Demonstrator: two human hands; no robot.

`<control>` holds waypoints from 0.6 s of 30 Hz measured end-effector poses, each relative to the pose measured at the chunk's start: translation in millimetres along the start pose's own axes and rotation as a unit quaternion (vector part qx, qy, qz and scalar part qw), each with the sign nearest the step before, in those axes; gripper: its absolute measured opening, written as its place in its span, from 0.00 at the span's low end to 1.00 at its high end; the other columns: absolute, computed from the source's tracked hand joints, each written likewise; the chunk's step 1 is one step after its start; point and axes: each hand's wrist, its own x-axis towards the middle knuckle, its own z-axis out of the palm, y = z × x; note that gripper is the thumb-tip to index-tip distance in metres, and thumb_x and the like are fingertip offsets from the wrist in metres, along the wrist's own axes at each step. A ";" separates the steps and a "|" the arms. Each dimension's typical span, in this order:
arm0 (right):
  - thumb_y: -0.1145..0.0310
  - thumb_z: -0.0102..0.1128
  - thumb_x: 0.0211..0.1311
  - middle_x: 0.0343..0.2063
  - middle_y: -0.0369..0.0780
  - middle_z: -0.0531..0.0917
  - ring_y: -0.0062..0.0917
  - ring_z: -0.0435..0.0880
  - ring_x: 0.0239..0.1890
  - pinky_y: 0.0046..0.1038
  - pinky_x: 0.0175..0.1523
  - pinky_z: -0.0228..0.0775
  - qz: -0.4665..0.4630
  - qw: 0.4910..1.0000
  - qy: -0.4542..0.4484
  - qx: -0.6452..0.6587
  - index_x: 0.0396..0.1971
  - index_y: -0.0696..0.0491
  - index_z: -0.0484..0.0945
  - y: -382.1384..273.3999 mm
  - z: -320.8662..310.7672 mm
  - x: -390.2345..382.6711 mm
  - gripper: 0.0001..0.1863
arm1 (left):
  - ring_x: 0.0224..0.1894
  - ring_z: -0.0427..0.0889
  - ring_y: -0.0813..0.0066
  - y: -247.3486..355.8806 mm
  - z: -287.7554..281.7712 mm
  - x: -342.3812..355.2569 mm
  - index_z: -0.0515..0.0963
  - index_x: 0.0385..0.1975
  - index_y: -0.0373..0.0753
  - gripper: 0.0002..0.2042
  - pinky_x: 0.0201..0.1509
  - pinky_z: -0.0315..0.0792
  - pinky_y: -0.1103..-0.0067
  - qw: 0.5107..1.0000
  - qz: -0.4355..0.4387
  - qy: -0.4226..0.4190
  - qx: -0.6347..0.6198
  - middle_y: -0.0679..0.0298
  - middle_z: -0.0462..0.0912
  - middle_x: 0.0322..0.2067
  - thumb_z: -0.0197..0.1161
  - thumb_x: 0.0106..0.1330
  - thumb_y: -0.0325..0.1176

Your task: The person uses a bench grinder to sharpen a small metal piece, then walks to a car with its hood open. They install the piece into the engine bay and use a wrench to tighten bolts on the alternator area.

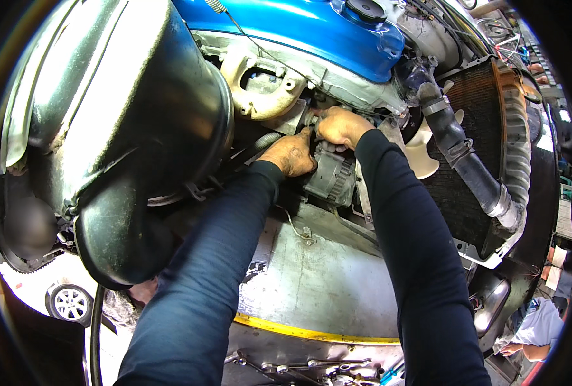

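Reaching forward, both arms in dark blue sleeves [189,283]. Nearest the body, several wrenches [279,368] along the bottom, plus a blue tool [392,373] at their right end. Beyond them, yellow strip [318,334] edging a grey metal panel [318,276]. Past the panel, ribbed grey alternator-like unit [331,175], just below the right hand [342,127], right of the left hand [288,156]. Left hand: fingers curled, one finger extended toward a small metal part [309,119]. Right hand: bent over at the wrist, fingers folded inward by the same part. Hands close together; cannot tell whether either pinches anything, fingertips partly hidden. Left of them, large dark drum-shaped housing [138,109]; right, cream fan blade [422,154], clamped dark hose [467,166], radiator [450,193]. Just above the hands, pale cast pipe piece [260,110], then blue engine cover [286,32]. Far off, silver car wheel [70,302] lower left; another person in a light shirt [538,321] lower right.
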 end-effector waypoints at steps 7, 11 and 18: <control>0.64 0.63 0.59 0.42 0.59 0.87 0.52 0.87 0.48 0.45 0.56 0.79 0.017 0.935 0.353 -0.022 0.40 0.64 0.86 -13.2 26.6 -24.5 0.18 | 0.55 0.83 0.41 -7.0 8.8 5.1 0.60 0.68 0.22 0.38 0.61 0.76 0.63 1.000 0.006 0.017 -0.014 0.33 0.83 0.49 0.60 0.58 0.36; 0.62 0.64 0.59 0.46 0.58 0.86 0.47 0.88 0.50 0.40 0.55 0.81 0.014 0.985 0.147 -0.089 0.44 0.61 0.86 -22.2 26.9 -32.9 0.19 | 0.55 0.83 0.42 -22.3 23.9 21.9 0.61 0.67 0.22 0.37 0.61 0.76 0.63 0.998 0.053 0.016 0.003 0.34 0.83 0.49 0.60 0.58 0.36; 0.68 0.58 0.55 0.47 0.56 0.87 0.45 0.88 0.51 0.38 0.54 0.81 -0.238 0.848 -0.007 -0.473 0.41 0.58 0.89 -4.2 15.3 -10.1 0.17 | 0.54 0.83 0.42 -14.5 17.5 14.5 0.62 0.67 0.23 0.37 0.61 0.76 0.62 0.998 0.063 0.022 0.007 0.35 0.84 0.47 0.60 0.58 0.36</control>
